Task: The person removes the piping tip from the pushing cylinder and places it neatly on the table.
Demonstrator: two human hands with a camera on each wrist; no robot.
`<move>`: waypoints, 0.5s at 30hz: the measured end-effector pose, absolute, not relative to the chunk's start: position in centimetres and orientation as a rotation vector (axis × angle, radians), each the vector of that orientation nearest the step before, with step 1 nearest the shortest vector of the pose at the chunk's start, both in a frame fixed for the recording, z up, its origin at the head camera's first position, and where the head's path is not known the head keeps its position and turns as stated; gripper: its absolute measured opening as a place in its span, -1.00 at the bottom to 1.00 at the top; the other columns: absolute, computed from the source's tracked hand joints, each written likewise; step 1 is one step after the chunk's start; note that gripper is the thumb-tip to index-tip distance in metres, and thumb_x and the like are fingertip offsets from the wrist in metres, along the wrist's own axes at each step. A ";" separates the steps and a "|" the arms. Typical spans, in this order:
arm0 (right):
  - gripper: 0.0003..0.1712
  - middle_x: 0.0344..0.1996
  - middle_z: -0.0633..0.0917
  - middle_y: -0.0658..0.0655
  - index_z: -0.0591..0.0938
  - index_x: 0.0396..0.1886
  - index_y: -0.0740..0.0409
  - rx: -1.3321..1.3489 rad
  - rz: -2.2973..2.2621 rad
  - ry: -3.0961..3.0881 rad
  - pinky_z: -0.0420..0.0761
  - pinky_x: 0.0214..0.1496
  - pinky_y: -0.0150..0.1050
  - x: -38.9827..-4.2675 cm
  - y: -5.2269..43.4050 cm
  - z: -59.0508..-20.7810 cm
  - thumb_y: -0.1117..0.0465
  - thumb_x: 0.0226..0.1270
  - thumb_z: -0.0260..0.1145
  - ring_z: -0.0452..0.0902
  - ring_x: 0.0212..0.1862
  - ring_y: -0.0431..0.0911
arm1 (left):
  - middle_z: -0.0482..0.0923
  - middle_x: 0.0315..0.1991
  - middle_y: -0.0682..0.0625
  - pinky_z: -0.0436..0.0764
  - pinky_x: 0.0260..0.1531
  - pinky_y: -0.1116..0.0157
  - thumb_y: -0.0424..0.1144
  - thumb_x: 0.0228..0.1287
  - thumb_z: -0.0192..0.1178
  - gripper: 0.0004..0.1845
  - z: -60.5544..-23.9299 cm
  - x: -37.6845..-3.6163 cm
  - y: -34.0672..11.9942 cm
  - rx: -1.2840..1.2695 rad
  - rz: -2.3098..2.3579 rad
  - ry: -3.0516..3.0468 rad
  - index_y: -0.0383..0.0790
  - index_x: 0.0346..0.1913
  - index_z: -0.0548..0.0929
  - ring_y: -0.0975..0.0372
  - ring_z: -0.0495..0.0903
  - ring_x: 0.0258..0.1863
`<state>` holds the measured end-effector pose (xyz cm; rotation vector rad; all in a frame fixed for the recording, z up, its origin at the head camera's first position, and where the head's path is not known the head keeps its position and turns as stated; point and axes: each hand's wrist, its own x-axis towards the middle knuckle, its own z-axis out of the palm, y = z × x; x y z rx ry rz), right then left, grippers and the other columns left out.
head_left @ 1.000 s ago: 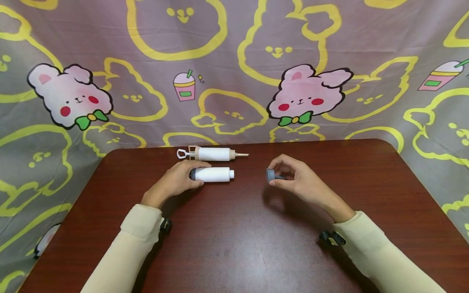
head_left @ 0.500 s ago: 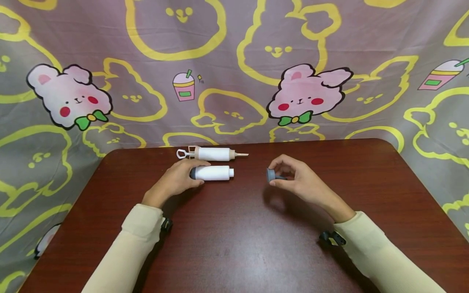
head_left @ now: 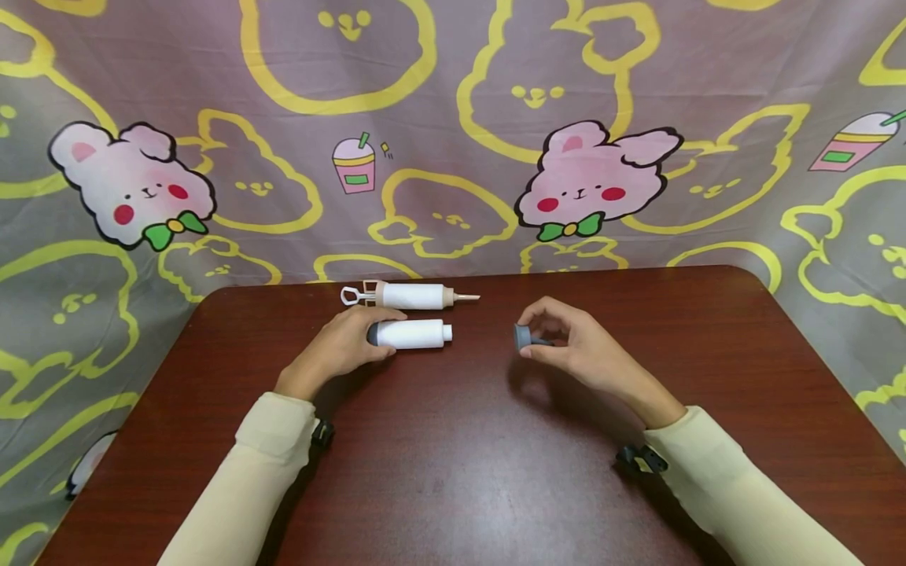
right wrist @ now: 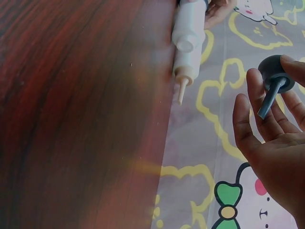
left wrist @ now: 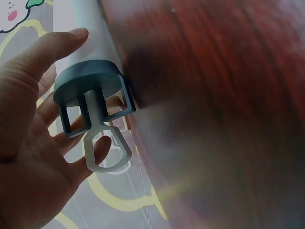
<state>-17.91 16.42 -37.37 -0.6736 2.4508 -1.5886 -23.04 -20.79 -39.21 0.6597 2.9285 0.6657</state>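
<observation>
Grey nozzle [head_left: 524, 339] and white tube [head_left: 413, 334] are held apart, as half a second ago.

The tube's grey-capped end is clasped on the table [head_left: 453, 472] by the left hand [head_left: 340, 350]; the nozzle is pinched (raised, tip inward) by the right hand [head_left: 576, 350].
</observation>
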 end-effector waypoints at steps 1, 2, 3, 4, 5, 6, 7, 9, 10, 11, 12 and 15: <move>-0.63 -0.17 0.68 0.16 0.58 0.07 0.13 -0.673 -1.588 2.450 0.68 -0.05 -0.32 -17.9 16.4 -37.4 0.34 0.33 0.49 0.65 -0.10 -0.01 | 0.73 0.16 -0.12 0.61 0.13 -0.09 -0.27 0.14 0.56 -0.42 -39.2 -23.0 -20.8 0.661 0.665 2.930 -0.04 0.27 0.71 -0.01 0.67 0.09; -0.63 -0.17 0.68 0.16 0.58 0.07 0.13 -0.672 -1.587 2.452 0.68 -0.05 -0.32 -17.9 16.4 -37.4 0.34 0.33 0.50 0.65 -0.10 -0.02 | 0.73 0.16 -0.12 0.61 0.13 -0.09 -0.27 0.14 0.56 -0.42 -39.2 -23.0 -20.8 0.663 0.665 2.931 -0.04 0.28 0.70 -0.01 0.67 0.10; -0.63 -0.17 0.68 0.16 0.58 0.07 0.13 -0.671 -1.586 2.453 0.68 -0.05 -0.33 -17.9 16.4 -37.4 0.34 0.33 0.50 0.65 -0.10 -0.02 | 0.72 0.17 -0.13 0.61 0.13 -0.09 -0.27 0.14 0.56 -0.41 -39.2 -23.0 -20.8 0.665 0.667 2.932 -0.05 0.28 0.70 -0.02 0.67 0.10; -0.63 -0.17 0.68 0.16 0.58 0.07 0.13 -0.669 -1.585 2.455 0.68 -0.06 -0.33 -17.9 16.4 -37.4 0.34 0.33 0.49 0.65 -0.10 -0.02 | 0.72 0.17 -0.14 0.61 0.13 -0.09 -0.28 0.13 0.56 -0.41 -39.2 -23.0 -20.8 0.667 0.668 2.933 -0.05 0.28 0.70 -0.03 0.67 0.11; -0.63 -0.17 0.68 0.16 0.58 0.07 0.13 -0.668 -1.584 2.455 0.68 -0.06 -0.33 -17.9 16.4 -37.4 0.34 0.34 0.49 0.65 -0.10 -0.03 | 0.72 0.18 -0.14 0.61 0.14 -0.10 -0.27 0.13 0.56 -0.40 -39.1 -23.0 -20.8 0.669 0.668 2.934 -0.06 0.29 0.70 -0.03 0.67 0.13; -0.63 -0.17 0.68 0.16 0.58 0.06 0.13 -0.669 -1.583 2.457 0.67 -0.06 -0.33 -17.9 16.4 -37.4 0.34 0.34 0.49 0.65 -0.10 -0.03 | 0.72 0.19 -0.15 0.61 0.14 -0.10 -0.27 0.13 0.56 -0.40 -39.1 -23.0 -20.8 0.671 0.668 2.936 -0.06 0.29 0.70 -0.04 0.67 0.14; -0.64 -0.17 0.68 0.16 0.58 0.07 0.13 -0.670 -1.582 2.458 0.67 -0.06 -0.33 -17.9 16.4 -37.4 0.34 0.34 0.49 0.65 -0.10 -0.03 | 0.71 0.20 -0.15 0.61 0.15 -0.11 -0.27 0.14 0.56 -0.40 -39.1 -23.0 -20.8 0.674 0.662 2.940 -0.06 0.29 0.70 -0.05 0.66 0.16; -0.64 -0.16 0.68 0.16 0.58 0.07 0.13 -0.670 -1.582 2.457 0.67 -0.06 -0.33 -17.9 16.4 -37.4 0.34 0.34 0.49 0.65 -0.10 -0.02 | 0.70 0.22 -0.15 0.60 0.17 -0.11 -0.26 0.14 0.56 -0.40 -39.0 -22.9 -20.8 0.676 0.653 2.948 -0.06 0.30 0.69 -0.05 0.65 0.20; -0.64 -0.16 0.68 0.16 0.58 0.07 0.13 -0.670 -1.583 2.457 0.67 -0.06 -0.33 -17.9 16.4 -37.4 0.34 0.34 0.49 0.65 -0.10 -0.02 | 0.70 0.23 -0.14 0.59 0.18 -0.11 -0.25 0.14 0.56 -0.40 -38.9 -22.9 -20.8 0.675 0.649 2.951 -0.06 0.30 0.69 -0.05 0.64 0.22; -0.63 -0.16 0.68 0.16 0.58 0.07 0.13 -0.669 -1.583 2.455 0.68 -0.06 -0.33 -17.9 16.4 -37.4 0.34 0.34 0.49 0.65 -0.10 -0.02 | 0.69 0.24 -0.14 0.59 0.19 -0.12 -0.25 0.14 0.56 -0.40 -38.9 -22.8 -20.7 0.675 0.645 2.953 -0.05 0.30 0.69 -0.06 0.63 0.23; -0.63 -0.16 0.68 0.16 0.58 0.07 0.13 -0.667 -1.584 2.454 0.68 -0.06 -0.33 -17.9 16.4 -37.4 0.34 0.34 0.49 0.65 -0.10 -0.01 | 0.69 0.25 -0.13 0.58 0.20 -0.12 -0.24 0.15 0.56 -0.40 -38.8 -22.8 -20.7 0.675 0.641 2.955 -0.05 0.30 0.69 -0.06 0.63 0.25; -0.62 -0.16 0.68 0.16 0.58 0.08 0.13 -0.667 -1.584 2.455 0.68 -0.05 -0.33 -17.9 16.4 -37.3 0.34 0.34 0.49 0.64 -0.10 0.00 | 0.68 0.27 -0.10 0.56 0.25 -0.11 -0.23 0.15 0.56 -0.40 -38.3 -22.5 -20.6 0.682 0.640 2.960 -0.04 0.30 0.70 -0.05 0.60 0.29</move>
